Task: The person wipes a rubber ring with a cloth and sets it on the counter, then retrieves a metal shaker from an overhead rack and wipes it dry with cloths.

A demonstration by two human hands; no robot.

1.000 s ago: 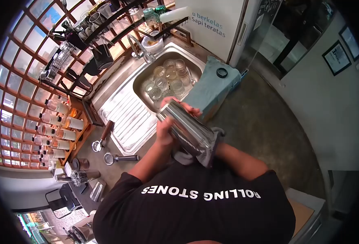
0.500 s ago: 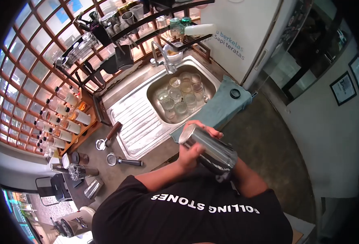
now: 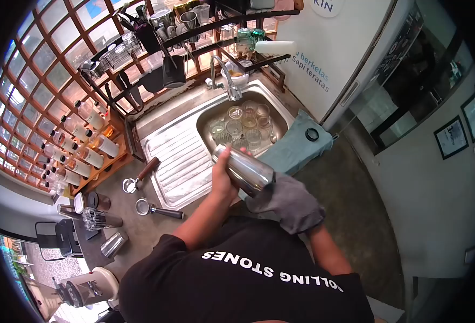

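My left hand (image 3: 224,176) is wrapped round the upper end of a shiny metal shaker (image 3: 247,171), which is tilted in front of my chest near the sink's front edge. A grey cloth (image 3: 290,203) covers the shaker's lower end. My right hand is under this cloth, its fingers hidden, and it presses the cloth against the metal. Beyond the shaker, several clear glasses (image 3: 243,124) stand in the sink basin (image 3: 204,119).
Left of the basin is a ribbed drainboard (image 3: 175,153). Two portafilters, one wooden-handled (image 3: 140,175) and one black-handled (image 3: 159,208), lie on the counter. A teal cloth (image 3: 291,142) with a black ring (image 3: 312,134) drapes the sink's right edge. A faucet (image 3: 228,83) stands behind.
The shaker has moved up and left, closer to the basin. My right hand has shifted from its upper end to its lower end, where the grey cloth now shows.
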